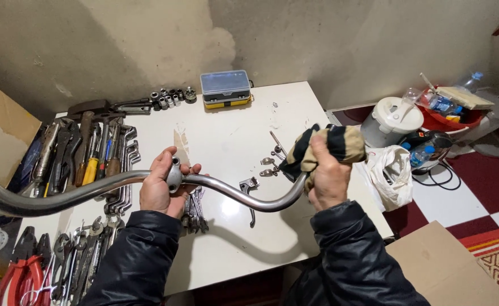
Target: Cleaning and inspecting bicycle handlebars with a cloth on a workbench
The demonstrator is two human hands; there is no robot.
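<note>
Two hands grip a curved metal handlebar (227, 190) above the desk (232, 136): left hand (161, 184) fingers closed round its centre clamp, right hand (326, 178) clutching a rag (323, 147) on its end. Wiping seems unfinished.

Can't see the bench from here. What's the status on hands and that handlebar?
Left hand grips handlebar at centre clamp. Right hand presses cloth on its end. Held above table; small lever beneath.
</note>
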